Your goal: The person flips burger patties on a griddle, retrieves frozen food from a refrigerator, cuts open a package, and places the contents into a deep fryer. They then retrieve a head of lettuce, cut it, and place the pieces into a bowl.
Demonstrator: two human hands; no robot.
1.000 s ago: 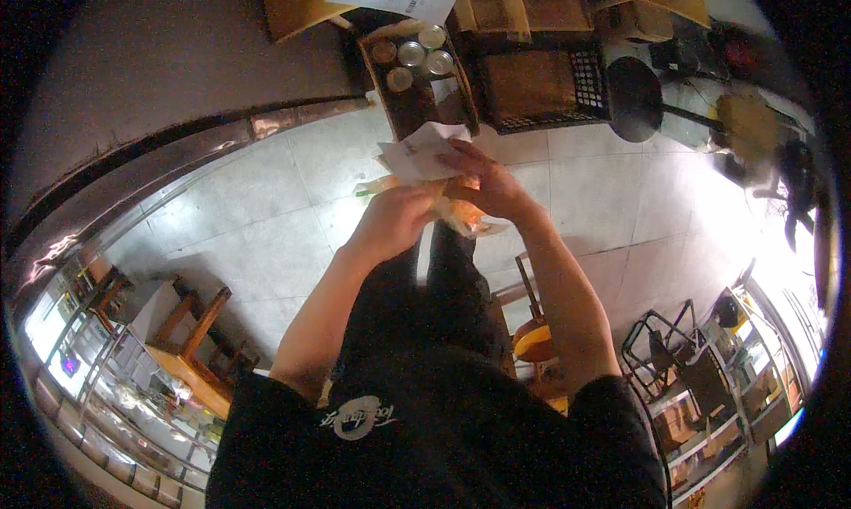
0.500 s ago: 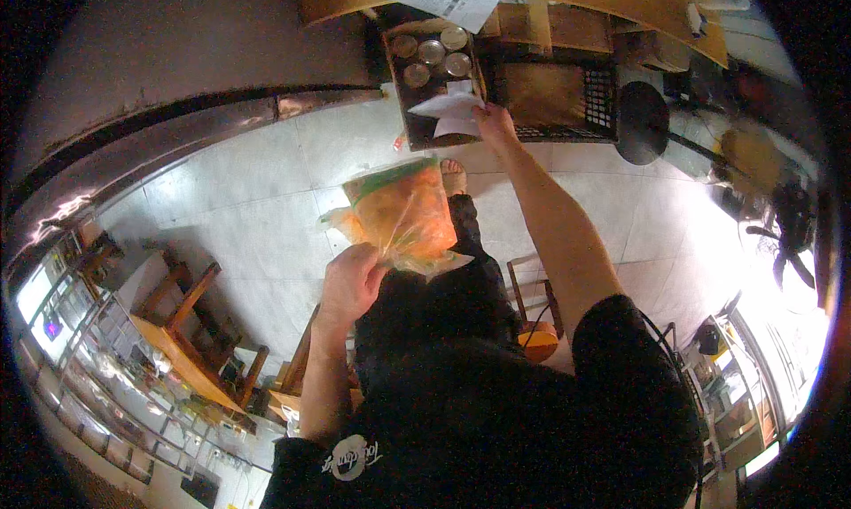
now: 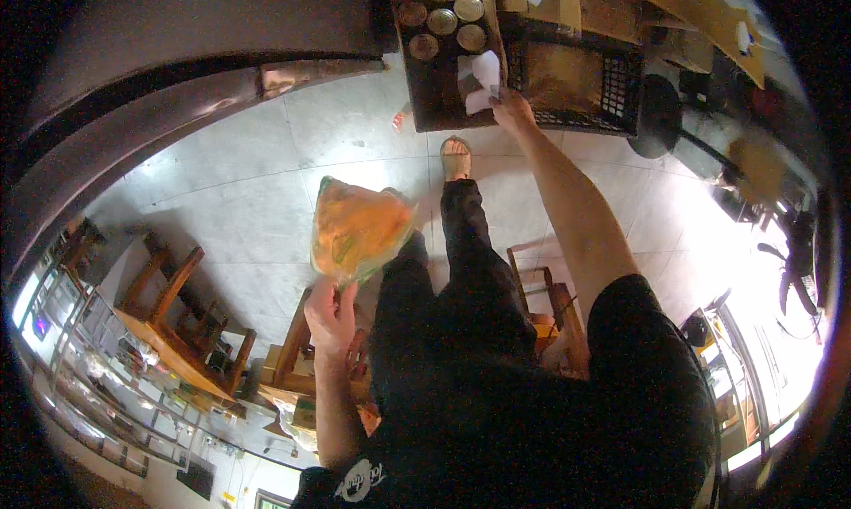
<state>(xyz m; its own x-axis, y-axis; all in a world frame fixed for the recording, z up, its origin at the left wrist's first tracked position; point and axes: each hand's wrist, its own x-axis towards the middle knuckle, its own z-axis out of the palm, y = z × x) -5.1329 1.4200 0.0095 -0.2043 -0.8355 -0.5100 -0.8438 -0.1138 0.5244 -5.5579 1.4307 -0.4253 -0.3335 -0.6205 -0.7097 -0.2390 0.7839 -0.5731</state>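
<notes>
Grey floor tiles (image 3: 248,190) spread under the whole work area, with wooden furniture (image 3: 177,349) standing at the left. We find an open box (image 3: 434,93) on the far side, five round-topped cans (image 3: 442,21) grouped toward its far edge and left corner. Just beside its right edge we record a black crate (image 3: 620,93) with mesh walls.

We observe the right hand (image 3: 512,110) reaching to the near right corner of the box, its fingers pinched on white paper (image 3: 484,69). That paper stands over the box, inside its right edge; we cannot tell how many sheets there are. We note the left hand (image 3: 330,318) closed on the near end of a clear bag (image 3: 359,234) with orange contents (motion blur hides what they are). We place the bag above the floor, well apart from the box's near left corner. Near that same corner we log a small red-and-white scrap (image 3: 399,122) on the tiles, and a foot (image 3: 456,159) before the box's near edge.
</notes>
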